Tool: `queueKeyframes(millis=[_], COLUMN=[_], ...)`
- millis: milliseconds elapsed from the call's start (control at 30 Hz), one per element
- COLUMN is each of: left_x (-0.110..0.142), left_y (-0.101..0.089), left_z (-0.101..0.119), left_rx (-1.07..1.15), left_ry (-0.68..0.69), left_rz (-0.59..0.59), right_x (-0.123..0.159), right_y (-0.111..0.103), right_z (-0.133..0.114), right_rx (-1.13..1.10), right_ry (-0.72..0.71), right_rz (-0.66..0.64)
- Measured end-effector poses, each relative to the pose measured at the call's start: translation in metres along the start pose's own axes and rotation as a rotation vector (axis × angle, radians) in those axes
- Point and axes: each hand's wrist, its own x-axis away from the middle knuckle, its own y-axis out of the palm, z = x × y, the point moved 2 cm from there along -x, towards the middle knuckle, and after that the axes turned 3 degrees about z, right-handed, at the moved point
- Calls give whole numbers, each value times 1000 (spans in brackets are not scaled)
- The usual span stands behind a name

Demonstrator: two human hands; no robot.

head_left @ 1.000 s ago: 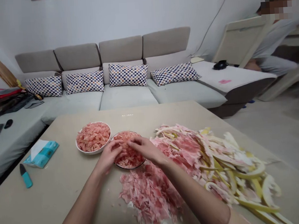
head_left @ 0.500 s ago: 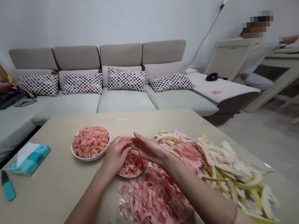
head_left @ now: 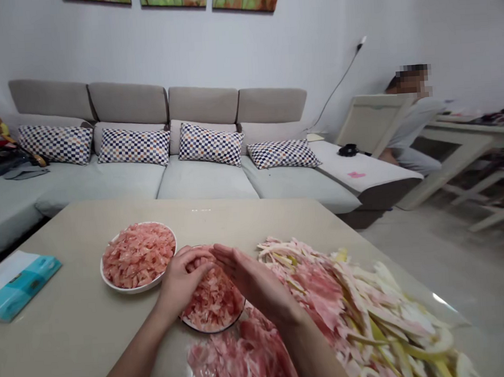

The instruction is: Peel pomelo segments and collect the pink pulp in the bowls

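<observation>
Both hands are over a dark-rimmed bowl [head_left: 211, 329] heaped with pink pomelo pulp [head_left: 211, 299]. My left hand [head_left: 181, 281] curves over the bowl's left side, thumb apart from the fingers. From the right, my right hand [head_left: 255, 282] comes in edgewise with its fingers stretched out, fingertips close to those of the left. No piece of pulp shows clearly in either hand. Left of them stands a white bowl [head_left: 132, 289], also piled with pomelo pulp. Pink membrane skins [head_left: 241, 360] lie in front of the bowl, partly hidden by my right forearm.
A heap of yellow-white pomelo rind [head_left: 396, 316] covers the table's right side. A blue tissue pack [head_left: 23, 285] lies at the left on the table [head_left: 91, 346]. Behind is a grey sofa [head_left: 208, 177] with checked cushions. A person [head_left: 415, 133] sits at the far right.
The view has tilted up, so the wall pictures show more and the turquoise-handled knife at left is out of view. My hands stay over the bowl; the right one is turned more edgewise.
</observation>
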Motion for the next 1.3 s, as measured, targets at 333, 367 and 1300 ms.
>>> queueKeyframes(millis=[333, 367, 1300], left_x=[3, 4, 10], left_y=[0, 1, 6], left_z=[2, 1, 5], left_rx=[43, 47, -67], left_ry=[-118, -119, -70], left_rz=[63, 57, -60], right_x=[4, 3, -4], right_y=[5, 6, 1], right_z=[6, 7, 21], right_rx=[242, 323, 598], right_ry=[-212, -259, -357], right_rz=[95, 130, 223])
